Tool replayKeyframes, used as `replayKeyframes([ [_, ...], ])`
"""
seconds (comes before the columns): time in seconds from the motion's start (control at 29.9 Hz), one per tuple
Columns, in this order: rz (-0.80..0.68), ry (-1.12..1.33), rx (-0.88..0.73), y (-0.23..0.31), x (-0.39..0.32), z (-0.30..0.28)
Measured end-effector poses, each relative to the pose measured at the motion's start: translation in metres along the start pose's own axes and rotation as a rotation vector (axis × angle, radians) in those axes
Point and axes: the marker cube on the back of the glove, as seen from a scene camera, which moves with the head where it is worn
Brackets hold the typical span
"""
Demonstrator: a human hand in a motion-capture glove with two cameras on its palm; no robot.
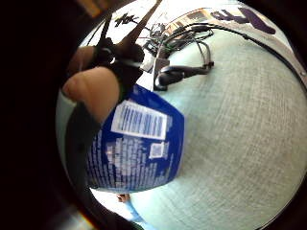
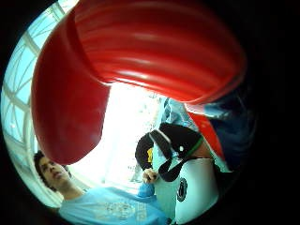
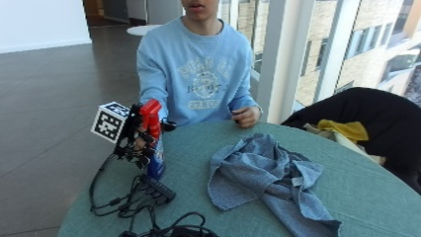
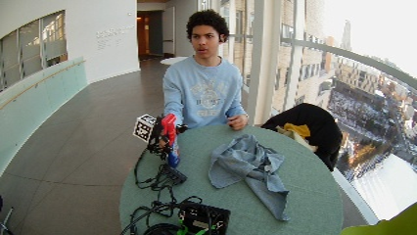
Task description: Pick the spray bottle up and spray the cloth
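A person is sitting at the round green table [image 3: 368,197], the gloved right hand [image 3: 139,140] wrapping its grip around a blue plastic spray bottle with a red trigger head [image 3: 152,129]. The bottle is standing upright near the table's edge; whether its base is touching the top is hard to tell. A crumpled grey-blue cloth [image 3: 270,177] is lying well apart from it, mid-table.

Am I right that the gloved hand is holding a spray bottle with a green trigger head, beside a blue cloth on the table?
Not quite: the trigger head is red, not green, as the outside view shows. The gloved right hand does hold the spray bottle, with the crumpled blue cloth beside it on the table.
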Motion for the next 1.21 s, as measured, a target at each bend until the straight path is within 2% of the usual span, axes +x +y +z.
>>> replayKeyframes([
  [0.34, -0.003, -0.067, 0.046, -0.003, 0.002, -0.002],
  [0.5, -0.016, -0.109, 0.014, -0.003, -0.004, -0.002],
  [0.67, -0.078, -0.068, -0.17, 0.004, -0.023, -0.005],
  [0.84, -0.247, -0.014, -0.37, -0.003, -0.058, -0.002],
  [1.21, -0.257, 0.106, -0.628, -0.025, -0.124, 0.036],
])
